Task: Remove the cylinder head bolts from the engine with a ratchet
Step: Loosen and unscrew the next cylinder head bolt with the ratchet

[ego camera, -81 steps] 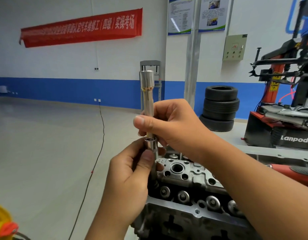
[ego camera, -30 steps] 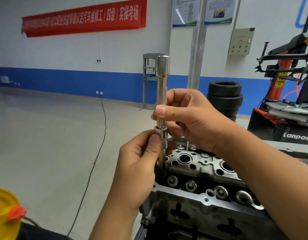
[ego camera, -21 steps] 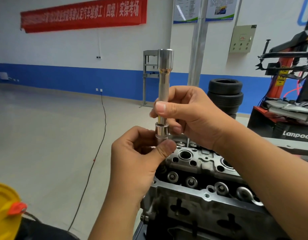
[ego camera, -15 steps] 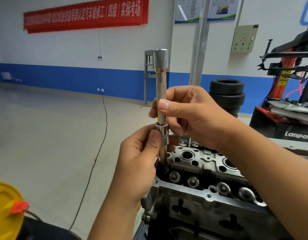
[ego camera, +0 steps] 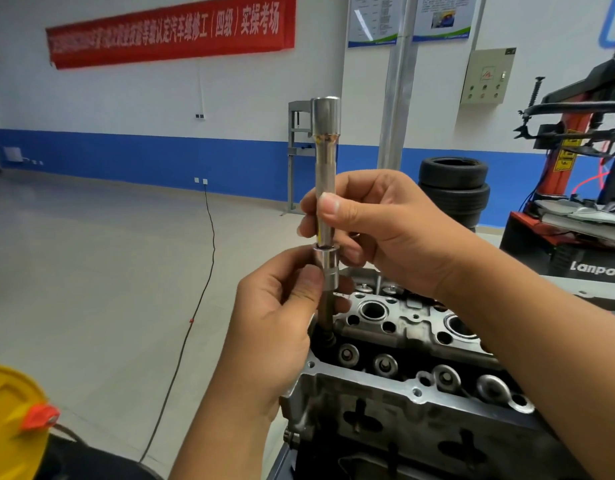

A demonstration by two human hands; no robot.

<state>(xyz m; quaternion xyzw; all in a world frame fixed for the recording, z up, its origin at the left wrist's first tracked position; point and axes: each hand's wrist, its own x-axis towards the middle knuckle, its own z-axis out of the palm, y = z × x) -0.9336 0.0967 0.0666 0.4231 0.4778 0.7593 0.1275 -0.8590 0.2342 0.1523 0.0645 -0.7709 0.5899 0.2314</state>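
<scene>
Chrome extension bar [ego camera: 325, 188] upright at frame centre, pinched by right hand [ego camera: 385, 230] | short silver socket [ego camera: 327, 268] at bar's lower end, gripped by left hand [ego camera: 278, 323] fingers | dark bolt shank [ego camera: 326, 315] below, over grey aluminium cylinder head [ego camera: 410, 327], lower right

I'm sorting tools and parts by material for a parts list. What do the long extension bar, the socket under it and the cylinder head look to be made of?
Extension bar: likely chromed steel; bright, mirror-like reflections. Socket: the same polished, chrome-like look, pinched by the left hand. Cylinder head: probably cast aluminium; dull grey, slightly grainy surface with brighter machined bores.
</scene>
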